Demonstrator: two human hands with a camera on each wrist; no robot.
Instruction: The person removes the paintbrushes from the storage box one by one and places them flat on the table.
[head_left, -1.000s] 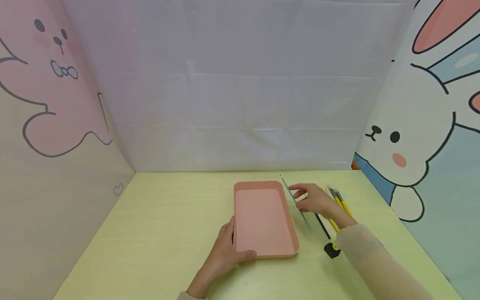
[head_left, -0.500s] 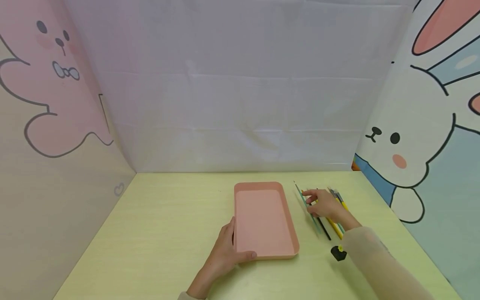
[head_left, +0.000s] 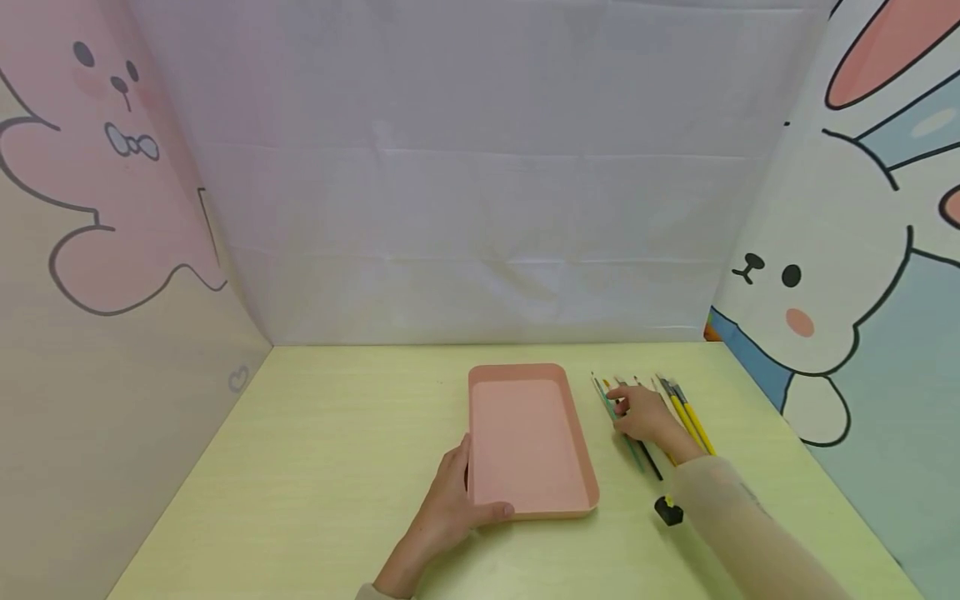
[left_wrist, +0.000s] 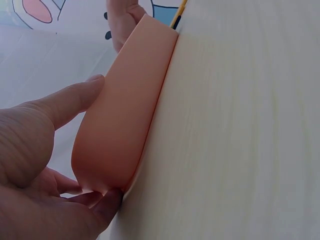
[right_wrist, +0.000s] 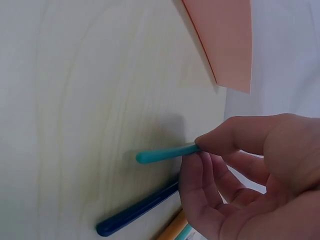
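In the head view my right hand (head_left: 645, 414) is over a row of slim brushes on the right of the table. Its thumb and fingertip pinch a teal paintbrush (right_wrist: 162, 153); the rounded handle end points away from the hand in the right wrist view. Beside it lies a dark blue or black paintbrush (right_wrist: 140, 207), partly hidden by the fingers. My left hand (head_left: 448, 504) grips the near left corner of a shallow pink tray (head_left: 525, 442). In the left wrist view its thumb (left_wrist: 80, 100) is at the rim and its fingers are around the corner below.
Several more brushes lie fanned out under and beyond the right hand, among them yellow-handled paintbrushes (head_left: 693, 417). A small black and yellow object (head_left: 669, 510) is at the right sleeve. Printed walls and a white backdrop (head_left: 487, 208) enclose the pale table (head_left: 337, 433).
My right hand has moved right, away from the tray, and lowered the teal paintbrush beside the dark one. The left hand and the tray have stayed in place.
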